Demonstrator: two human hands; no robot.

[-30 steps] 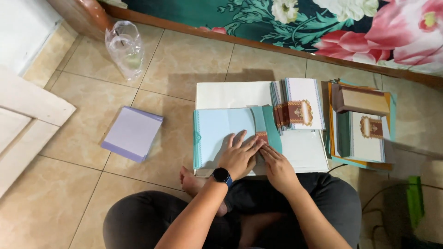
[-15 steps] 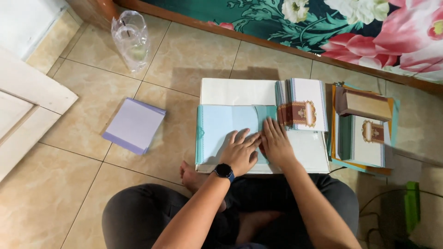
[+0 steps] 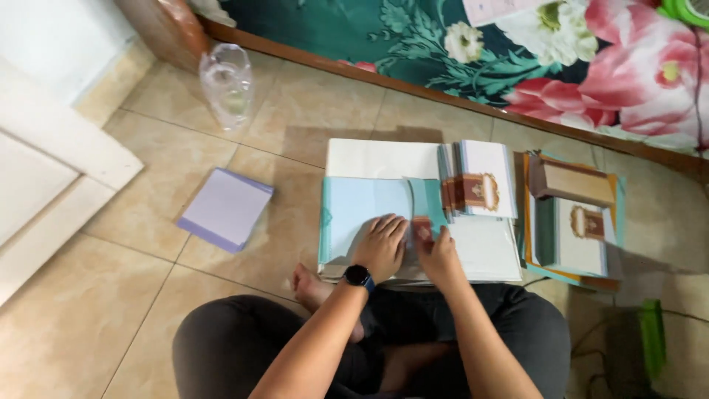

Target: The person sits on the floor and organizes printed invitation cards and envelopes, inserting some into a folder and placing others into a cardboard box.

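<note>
Lying on a white board on the tiled floor, just in front of the person's crossed legs, is a pale blue card, and both hands work at its right edge. The left hand, with a dark watch on the wrist, rests palm down on the near right part of the card, fingers spread a little and flat, gripping nothing. The right hand sits just beside it, touching the card's teal flap; its fingers curl around a small brown and gold band, which stands up between thumb and fingers. How tightly it pinches the band cannot be told.

Right of the flap, on the same board, lies a stack of white cards, each wrapped with a brown band, fanned slightly. Further right, apart from the board, a second pile sits on teal and orange sheets, with a brown box at its far end. To the left of the board, well apart, a lilac pad lies flat on the tiles. Far left, a clear plastic bag stands near the wooden skirting. A floral cloth in green and pink runs along the far side. A green object lies at the near right.
</note>
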